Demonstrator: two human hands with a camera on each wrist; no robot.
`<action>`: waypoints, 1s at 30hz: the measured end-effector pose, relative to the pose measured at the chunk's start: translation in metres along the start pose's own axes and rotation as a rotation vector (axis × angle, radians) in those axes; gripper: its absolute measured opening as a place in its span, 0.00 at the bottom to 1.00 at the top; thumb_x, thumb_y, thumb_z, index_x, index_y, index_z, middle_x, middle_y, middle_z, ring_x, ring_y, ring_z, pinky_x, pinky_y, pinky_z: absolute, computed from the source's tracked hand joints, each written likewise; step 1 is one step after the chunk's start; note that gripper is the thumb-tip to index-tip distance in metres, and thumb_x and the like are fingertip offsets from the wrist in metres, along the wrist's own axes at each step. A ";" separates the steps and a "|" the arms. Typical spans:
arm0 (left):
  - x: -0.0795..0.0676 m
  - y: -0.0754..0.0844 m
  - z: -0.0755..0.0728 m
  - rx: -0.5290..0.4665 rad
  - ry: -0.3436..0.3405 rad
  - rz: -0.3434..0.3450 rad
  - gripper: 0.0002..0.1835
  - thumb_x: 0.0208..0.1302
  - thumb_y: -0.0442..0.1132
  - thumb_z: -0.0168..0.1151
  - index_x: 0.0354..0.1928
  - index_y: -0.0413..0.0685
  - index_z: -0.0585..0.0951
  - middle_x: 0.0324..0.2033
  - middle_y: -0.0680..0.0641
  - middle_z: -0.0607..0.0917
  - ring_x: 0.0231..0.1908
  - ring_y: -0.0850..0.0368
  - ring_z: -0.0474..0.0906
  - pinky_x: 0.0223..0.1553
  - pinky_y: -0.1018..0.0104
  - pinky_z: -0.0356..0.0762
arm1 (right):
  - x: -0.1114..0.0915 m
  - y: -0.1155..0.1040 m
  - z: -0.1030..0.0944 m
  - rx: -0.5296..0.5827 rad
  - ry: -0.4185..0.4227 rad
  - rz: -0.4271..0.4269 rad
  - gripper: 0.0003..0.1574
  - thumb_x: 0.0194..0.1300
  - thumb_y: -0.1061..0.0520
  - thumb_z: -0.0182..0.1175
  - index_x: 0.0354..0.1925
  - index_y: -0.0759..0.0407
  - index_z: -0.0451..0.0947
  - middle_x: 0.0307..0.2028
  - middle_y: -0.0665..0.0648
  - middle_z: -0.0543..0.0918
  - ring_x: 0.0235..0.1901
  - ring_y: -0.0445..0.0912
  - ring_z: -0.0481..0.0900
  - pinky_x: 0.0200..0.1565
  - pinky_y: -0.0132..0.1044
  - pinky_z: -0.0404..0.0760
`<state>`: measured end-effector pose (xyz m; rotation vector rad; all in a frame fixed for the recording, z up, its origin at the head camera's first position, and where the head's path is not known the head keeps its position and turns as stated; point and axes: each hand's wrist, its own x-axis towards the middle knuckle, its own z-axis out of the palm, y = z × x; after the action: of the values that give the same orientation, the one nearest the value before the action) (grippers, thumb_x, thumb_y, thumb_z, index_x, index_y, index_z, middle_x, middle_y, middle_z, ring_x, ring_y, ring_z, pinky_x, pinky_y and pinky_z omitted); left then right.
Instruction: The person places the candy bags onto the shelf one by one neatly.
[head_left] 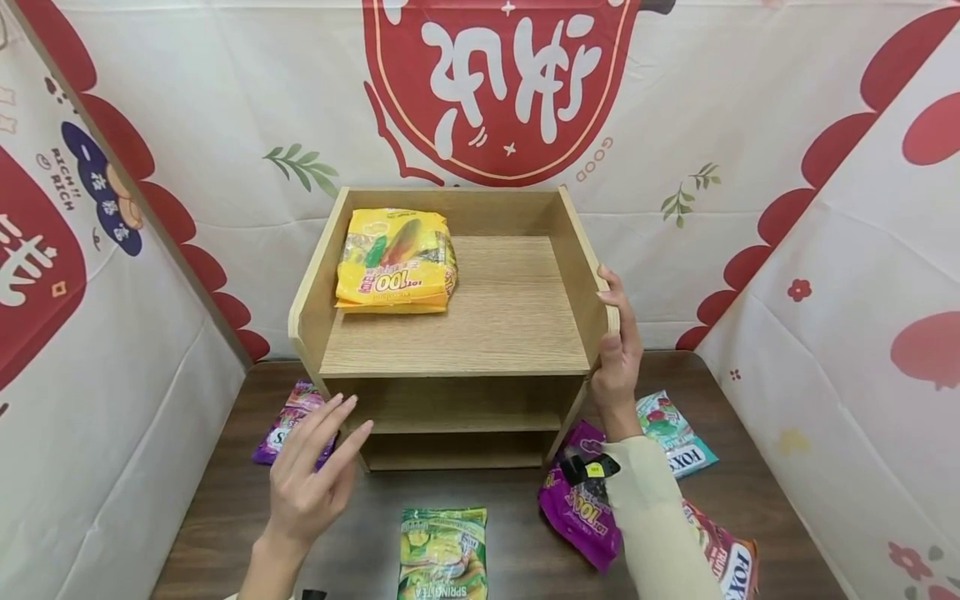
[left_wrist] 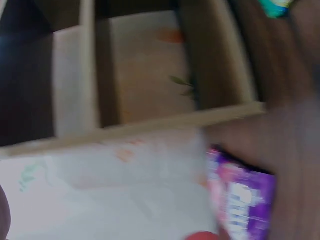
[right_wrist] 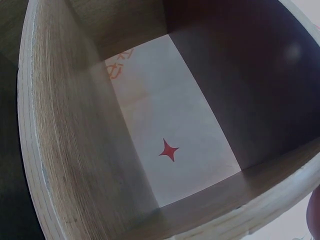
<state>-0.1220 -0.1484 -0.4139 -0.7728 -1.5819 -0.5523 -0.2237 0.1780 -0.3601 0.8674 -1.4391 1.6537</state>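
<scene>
A small wooden shelf (head_left: 457, 354) stands on the table, its top tier holding a yellow candy bag (head_left: 393, 258) on the left. My right hand (head_left: 618, 367) grips the edge of the shelf's right side panel, thumb on the near side and fingers over the rim. My left hand (head_left: 311, 471) hovers by the lower left front of the shelf, fingers loosely extended and holding nothing. Behind it lies a purple candy bag (head_left: 266, 446), partly covered in the head view. The right wrist view looks into the shelf's wooden compartment (right_wrist: 80, 125).
A green candy bag (head_left: 442, 554) lies front centre. To the right are a purple-magenta bag (head_left: 573, 512) partly under the right forearm, a teal bag (head_left: 671, 429) and a red bag (head_left: 723, 554). Printed cloth (head_left: 750, 167) surrounds the dark wooden table (head_left: 202, 517) at back and sides.
</scene>
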 end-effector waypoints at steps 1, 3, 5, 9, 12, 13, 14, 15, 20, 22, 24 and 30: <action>-0.007 -0.001 -0.001 0.004 0.037 -0.003 0.10 0.65 0.32 0.54 0.38 0.39 0.86 0.40 0.34 0.84 0.41 0.36 0.80 0.50 0.53 0.77 | 0.000 0.000 0.000 -0.001 -0.002 0.000 0.40 0.66 0.36 0.52 0.54 0.71 0.65 0.66 0.66 0.64 0.66 0.62 0.55 0.63 0.51 0.57; -0.023 -0.005 -0.003 0.023 0.075 -0.037 0.10 0.64 0.33 0.56 0.37 0.38 0.86 0.38 0.34 0.84 0.40 0.37 0.80 0.49 0.53 0.77 | 0.000 0.000 0.000 0.001 -0.002 0.005 0.40 0.66 0.36 0.52 0.54 0.71 0.65 0.66 0.65 0.64 0.66 0.62 0.55 0.64 0.51 0.57; -0.042 -0.011 -0.006 0.046 0.075 -0.090 0.10 0.64 0.34 0.56 0.36 0.38 0.86 0.38 0.34 0.84 0.39 0.37 0.80 0.49 0.54 0.76 | 0.001 -0.002 0.002 0.004 0.001 0.010 0.40 0.66 0.36 0.52 0.54 0.71 0.65 0.66 0.65 0.64 0.66 0.61 0.55 0.64 0.51 0.56; -0.084 -0.025 -0.012 0.111 -0.035 -0.237 0.13 0.66 0.37 0.54 0.40 0.38 0.85 0.41 0.36 0.84 0.38 0.36 0.79 0.45 0.51 0.74 | 0.003 -0.007 0.004 -0.002 0.008 0.009 0.40 0.66 0.36 0.52 0.54 0.71 0.65 0.66 0.65 0.65 0.67 0.61 0.55 0.65 0.52 0.55; -0.114 -0.035 -0.018 0.162 -0.188 -0.370 0.17 0.70 0.44 0.51 0.46 0.40 0.84 0.43 0.38 0.83 0.40 0.36 0.77 0.42 0.47 0.70 | 0.003 -0.010 0.005 -0.009 0.009 0.013 0.40 0.66 0.36 0.52 0.54 0.71 0.65 0.66 0.65 0.65 0.66 0.61 0.55 0.65 0.51 0.55; -0.122 -0.038 -0.019 0.177 -0.240 -0.411 0.19 0.71 0.48 0.50 0.47 0.41 0.84 0.44 0.38 0.82 0.41 0.36 0.76 0.42 0.45 0.69 | 0.003 -0.010 0.005 -0.011 0.007 0.015 0.40 0.66 0.36 0.52 0.54 0.71 0.65 0.66 0.65 0.65 0.66 0.61 0.55 0.65 0.51 0.55; -0.129 -0.040 -0.021 0.190 -0.287 -0.444 0.21 0.71 0.50 0.50 0.47 0.42 0.84 0.44 0.38 0.82 0.42 0.36 0.76 0.42 0.44 0.68 | 0.003 -0.011 0.005 -0.011 0.006 0.017 0.40 0.66 0.36 0.52 0.54 0.71 0.65 0.66 0.65 0.65 0.66 0.61 0.55 0.64 0.51 0.55; -0.136 -0.043 -0.022 0.203 -0.335 -0.477 0.22 0.71 0.52 0.49 0.48 0.42 0.83 0.44 0.38 0.82 0.43 0.36 0.76 0.41 0.42 0.68 | 0.003 -0.011 0.005 -0.009 0.005 0.020 0.40 0.66 0.36 0.52 0.54 0.71 0.65 0.66 0.65 0.65 0.66 0.61 0.55 0.64 0.51 0.55; -0.157 -0.057 -0.024 0.277 -0.479 -0.574 0.19 0.63 0.48 0.59 0.50 0.43 0.82 0.44 0.35 0.80 0.44 0.33 0.74 0.38 0.40 0.68 | 0.002 -0.008 0.003 -0.003 0.000 0.018 0.40 0.66 0.36 0.52 0.54 0.71 0.65 0.66 0.66 0.64 0.66 0.61 0.55 0.64 0.51 0.56; -0.162 -0.061 -0.024 0.302 -0.516 -0.609 0.19 0.58 0.43 0.64 0.51 0.43 0.81 0.45 0.34 0.79 0.45 0.33 0.74 0.37 0.39 0.68 | 0.000 -0.003 0.001 -0.009 0.002 0.015 0.39 0.66 0.36 0.52 0.54 0.71 0.65 0.66 0.66 0.64 0.66 0.61 0.55 0.64 0.51 0.56; -0.166 -0.064 -0.025 0.319 -0.551 -0.641 0.21 0.53 0.38 0.67 0.51 0.44 0.81 0.45 0.34 0.79 0.45 0.33 0.73 0.38 0.39 0.68 | -0.002 0.004 -0.003 -0.014 0.005 0.017 0.39 0.66 0.36 0.52 0.54 0.70 0.65 0.66 0.65 0.64 0.66 0.61 0.55 0.64 0.51 0.56; -0.175 -0.067 -0.027 0.343 -0.668 -0.715 0.23 0.53 0.36 0.69 0.54 0.47 0.80 0.50 0.33 0.76 0.51 0.33 0.70 0.46 0.34 0.67 | -0.007 0.018 -0.012 -0.005 0.011 0.032 0.38 0.66 0.36 0.52 0.55 0.69 0.66 0.67 0.63 0.64 0.67 0.61 0.54 0.65 0.51 0.54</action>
<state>-0.1459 -0.2419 -0.5773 -0.0905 -2.5201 -0.5222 -0.2359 0.1876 -0.3760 0.8357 -1.4555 1.6753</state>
